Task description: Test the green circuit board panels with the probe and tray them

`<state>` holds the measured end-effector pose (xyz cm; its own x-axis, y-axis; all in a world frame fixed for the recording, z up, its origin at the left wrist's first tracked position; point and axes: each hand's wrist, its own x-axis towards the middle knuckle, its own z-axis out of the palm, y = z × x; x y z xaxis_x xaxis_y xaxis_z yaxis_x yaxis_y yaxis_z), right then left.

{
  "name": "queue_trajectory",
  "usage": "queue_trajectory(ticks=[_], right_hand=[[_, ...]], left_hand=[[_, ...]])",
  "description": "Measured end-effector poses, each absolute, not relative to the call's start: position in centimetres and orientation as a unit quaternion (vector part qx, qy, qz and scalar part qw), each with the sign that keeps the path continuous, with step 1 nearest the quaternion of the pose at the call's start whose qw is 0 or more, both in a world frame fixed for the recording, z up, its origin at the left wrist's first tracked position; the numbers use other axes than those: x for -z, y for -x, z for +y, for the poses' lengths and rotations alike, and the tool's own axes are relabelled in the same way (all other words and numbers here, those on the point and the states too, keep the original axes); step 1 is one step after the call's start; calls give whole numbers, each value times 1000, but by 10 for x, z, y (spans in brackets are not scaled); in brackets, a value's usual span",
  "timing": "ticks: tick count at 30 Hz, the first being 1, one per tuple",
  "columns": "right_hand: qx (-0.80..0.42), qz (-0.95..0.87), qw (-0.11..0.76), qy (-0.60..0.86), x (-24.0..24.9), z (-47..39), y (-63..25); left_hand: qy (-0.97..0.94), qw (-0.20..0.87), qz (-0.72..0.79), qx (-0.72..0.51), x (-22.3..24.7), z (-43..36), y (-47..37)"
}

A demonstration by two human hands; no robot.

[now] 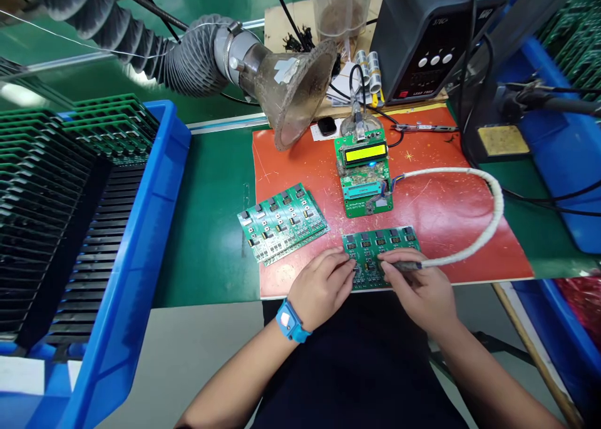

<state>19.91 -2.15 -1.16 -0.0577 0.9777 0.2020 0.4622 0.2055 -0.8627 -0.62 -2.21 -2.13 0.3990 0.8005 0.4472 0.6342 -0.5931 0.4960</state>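
A green circuit board point(381, 238) with a row of small digit displays lies at the front edge of the red mat. My left hand point(323, 282), a blue band at its wrist, has its fingers closed against the board's left edge. Over the board's right part, my right hand point(425, 288) pinches the dark end of a programming cable point(491, 228) wrapped in white. Its tip is hidden by my fingers, so contact with the board cannot be told. The cable's other end joins a green programmer board point(369, 205) with a lit yellow screen.
More circuit boards point(284, 222) lie left of my hands. A fume extractor hood point(300, 97) hangs above the mat. Blue bins point(136, 291) holding boards flank the bench. A soldering station point(432, 47) and a soldering iron stand point(504, 141) are at right.
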Motion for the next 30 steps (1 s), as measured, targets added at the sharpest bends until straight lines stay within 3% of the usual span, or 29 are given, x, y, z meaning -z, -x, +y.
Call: queue_trajectory(ticks=[6,30], right_hand=[[-316,-679,386,538,9,-21,-201],[-258,-697,410,529,11,-16,-197]], left_hand=[[-827,122,434,-335,20,-22,6],[-825,122,436,-339,19,-21,6]])
